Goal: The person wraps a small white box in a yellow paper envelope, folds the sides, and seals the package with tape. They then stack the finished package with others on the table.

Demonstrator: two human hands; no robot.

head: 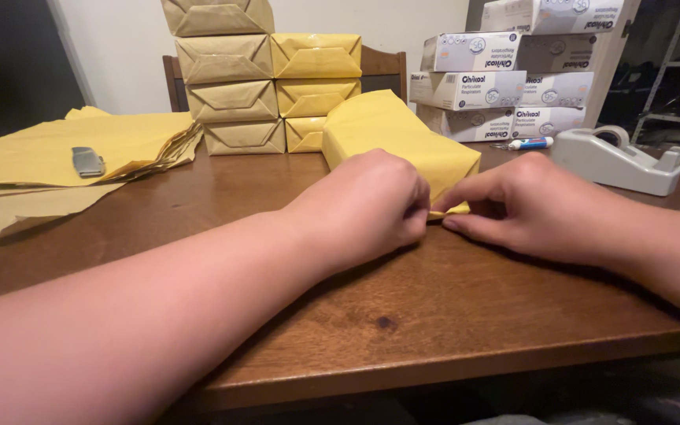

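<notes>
1. Left hand (371,206) and right hand (525,206) both pinch the folded paper at the near end of the yellow wrapped box (395,142).
2. The box lies on the wooden desk (450,315).
3. Wrapped boxes (265,79) are stacked behind; a tape dispenser (619,161) sits to the right.

My left grip (371,206) and right grip (533,206) press on a box wrapped in yellow paper (391,134); the paper is matt and smooth, with creased folds. The table (434,315) is brown wood with a semi-gloss varnish and visible grain. Far left, loose yellow paper sheets (33,149) look matt. Far right, the tape dispenser (619,161) is smooth grey plastic. The stacked white boxes (474,86) are cardboard.
</notes>
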